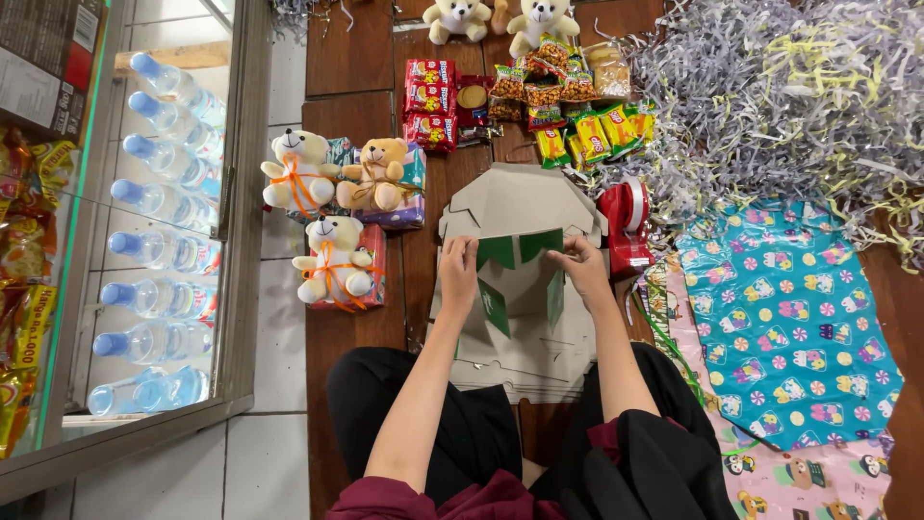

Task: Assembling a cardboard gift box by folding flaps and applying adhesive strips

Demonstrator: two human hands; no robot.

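Note:
A flat grey cardboard box blank [515, 207] with green inner flaps lies unfolded on the wooden floor in front of my crossed legs. My left hand [458, 268] grips a green flap on the blank's left side. On the right side, my right hand [582, 265] pinches another green flap near the top fold. Both hands rest on the cardboard, about a hand's width apart.
A red tape dispenser [626, 223] sits right of the box. Three teddy bears [332, 258] on small gift boxes stand to the left. Snack packets [539, 101] lie beyond, shredded paper [789, 96] and wrapping paper [784, 313] at right. A glass cabinet of water bottles [159, 241] stands left.

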